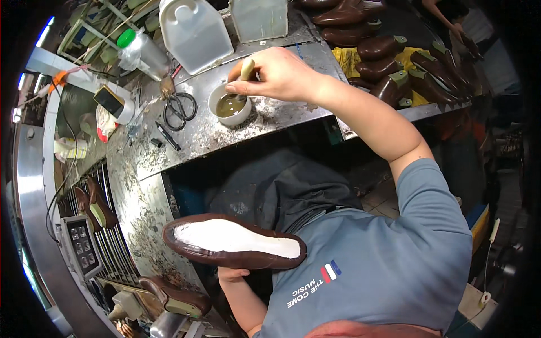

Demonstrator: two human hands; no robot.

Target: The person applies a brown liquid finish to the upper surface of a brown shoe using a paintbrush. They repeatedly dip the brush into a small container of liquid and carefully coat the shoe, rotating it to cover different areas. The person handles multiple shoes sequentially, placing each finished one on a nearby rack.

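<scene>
My left hand [232, 274] grips a brown leather shoe upper [236, 236] from below, most of its fingers hidden. The shoe lies bottom up in front of my body, its long white underside framed by brown leather. Farther off, over the metal bench, my right hand [276, 76] is closed around a brush [247, 70] with a pale, thick handle. The brush's lower end dips into a small white bowl [243, 116] of murky yellowish liquid.
Black-handled scissors [179, 111] and a black pen-like tool [168, 136] lie left of the bowl on the stained bench [211, 135]. Translucent plastic containers [197, 36] stand behind. Several brown shoes [389, 87] rest on yellow cloth at right. Another person's arm [442, 17] shows at upper right.
</scene>
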